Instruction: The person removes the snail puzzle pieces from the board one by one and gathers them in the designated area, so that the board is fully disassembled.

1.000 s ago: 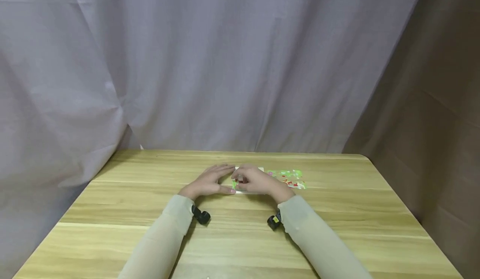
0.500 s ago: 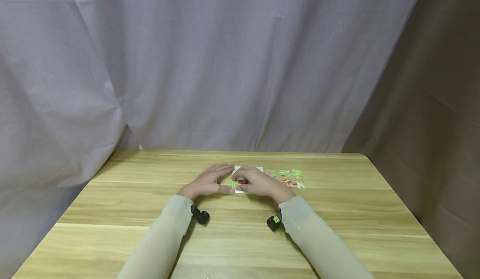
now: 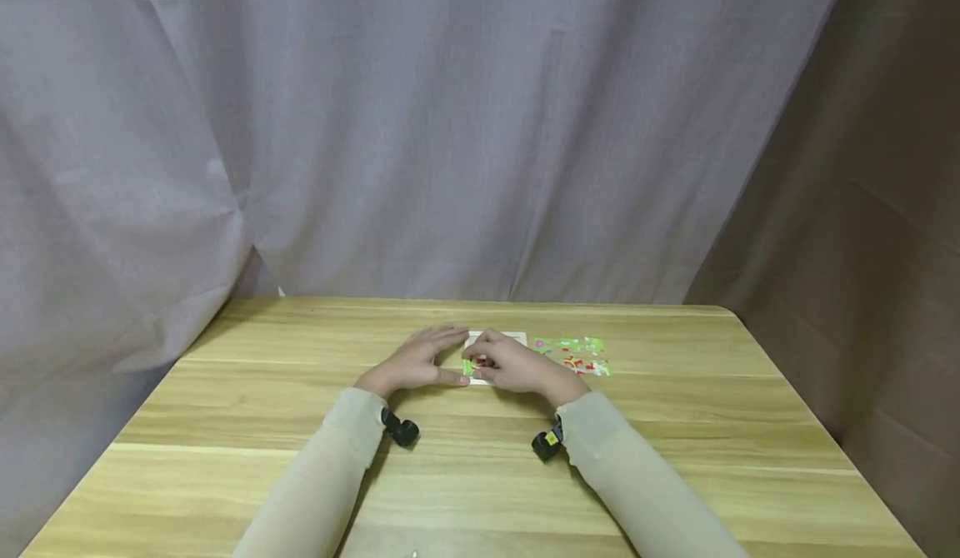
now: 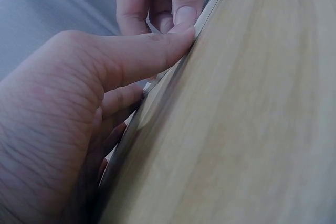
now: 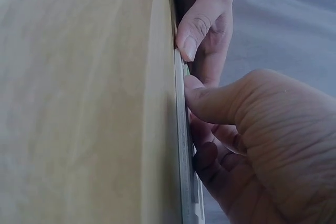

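A thin puzzle board with a white border lies flat on the wooden table, green and red pieces showing at its left part. My left hand rests at the board's left side, thumb on the near corner, fingers stretched toward the far one. In the left wrist view the left thumb presses on the board's edge. Over the board my right hand bends its fingers, with thumb and fingertips down at the surface. Whether it pinches a piece I cannot tell. The right hand hides much of the board.
Just right of the board, loose colourful puzzle pieces in green, red and white lie spread on the table. A grey curtain hangs along the table's back edge, and a darker cloth on the right.
The right hand's fingers shift slightly over the board. The left hand stays at the board's left side, and the loose pieces lie as before.
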Available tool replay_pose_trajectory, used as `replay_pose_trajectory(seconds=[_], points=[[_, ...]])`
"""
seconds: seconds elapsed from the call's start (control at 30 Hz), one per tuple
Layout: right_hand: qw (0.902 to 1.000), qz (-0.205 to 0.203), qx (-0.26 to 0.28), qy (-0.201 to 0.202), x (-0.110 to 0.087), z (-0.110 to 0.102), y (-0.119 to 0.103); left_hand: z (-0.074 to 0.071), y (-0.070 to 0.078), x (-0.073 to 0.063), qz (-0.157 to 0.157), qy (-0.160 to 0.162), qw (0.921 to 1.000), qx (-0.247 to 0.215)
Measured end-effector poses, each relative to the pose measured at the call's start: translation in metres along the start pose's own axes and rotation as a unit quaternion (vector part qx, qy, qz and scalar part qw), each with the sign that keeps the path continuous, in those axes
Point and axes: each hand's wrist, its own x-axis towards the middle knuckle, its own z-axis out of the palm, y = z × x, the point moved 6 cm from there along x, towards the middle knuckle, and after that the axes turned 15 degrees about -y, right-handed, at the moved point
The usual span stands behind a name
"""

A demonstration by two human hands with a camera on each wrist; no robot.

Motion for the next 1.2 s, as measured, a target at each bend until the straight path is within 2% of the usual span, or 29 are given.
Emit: replay_pose_trajectory(seconds=[0.2, 0.4, 0.63, 0.7, 0.87, 1.2], points=[[0.9999, -0.007, -0.007, 0.005, 0.001, 0.001, -0.001, 0.001, -0.001, 0.001, 0.003, 0.000, 0.9999, 0.009], [0.9999, -0.011, 0.007, 0.008, 0.002, 0.001, 0.003, -0.001, -0.001, 0.002, 0.004, 0.005, 1.0000, 0.007], [0.9988, -0.040, 0.002, 0.028, 0.011, 0.015, 0.030, -0.001, 0.000, 0.001, 0.005, 0.001, 0.9999, 0.010], [0.9989, -0.036, 0.008, 0.030, 0.012, 0.015, 0.030, -0.001, 0.000, 0.001, 0.006, 0.002, 0.9999, 0.009], [0.9984, -0.018, 0.050, 0.016, 0.005, 0.006, 0.009, -0.001, -0.002, 0.001, 0.005, 0.006, 0.9999, 0.007], [0.9975, -0.016, 0.053, 0.044, 0.003, 0.002, 0.013, -0.001, -0.001, 0.001, 0.002, 0.000, 1.0000, 0.002]])
